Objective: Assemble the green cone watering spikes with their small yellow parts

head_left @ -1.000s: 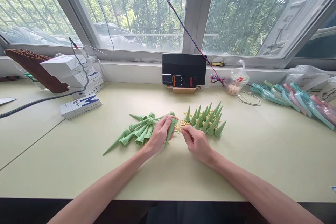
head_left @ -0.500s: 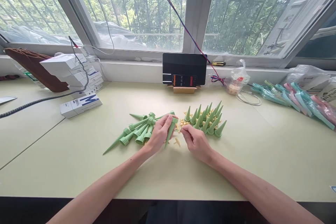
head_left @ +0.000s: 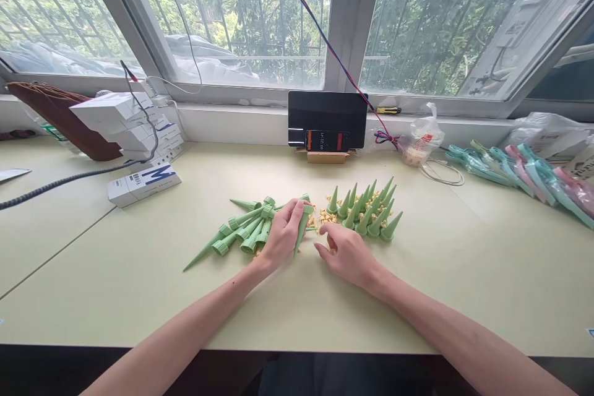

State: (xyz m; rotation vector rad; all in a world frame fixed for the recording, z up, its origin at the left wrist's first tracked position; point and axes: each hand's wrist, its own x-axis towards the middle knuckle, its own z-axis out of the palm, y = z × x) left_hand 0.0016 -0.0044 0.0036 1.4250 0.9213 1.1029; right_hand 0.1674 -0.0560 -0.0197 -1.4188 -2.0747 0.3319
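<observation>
My left hand (head_left: 282, 230) is closed around a green plastic plant watering spike (head_left: 302, 229), its ribbed cap up and its point slanting down toward me. To the right, my right hand (head_left: 346, 250) hovers low over the table with thumb and forefinger apart. A bit of yellow shows between these fingers; whether they touch it I cannot tell. Just beyond lie small yellow plastic pieces (head_left: 327, 216) in a loose heap. Several more green spikes with caps (head_left: 250, 229) lie piled left of my left hand. Green cones (head_left: 365, 219) stand points up in rows beyond my right hand.
A phone (head_left: 327, 140) showing a timer leans on a black screen (head_left: 327, 112) at the back. White boxes (head_left: 143, 184) and a dark cable (head_left: 69, 177) are at left. A bagged cup (head_left: 417, 145) and bagged teal and pink items (head_left: 520, 167) lie at right.
My right thumb and forefinger have parted from a pinch. The yellow piece that lay on the table between my hands no longer shows there. My left hand keeps the spike, nearly still.
</observation>
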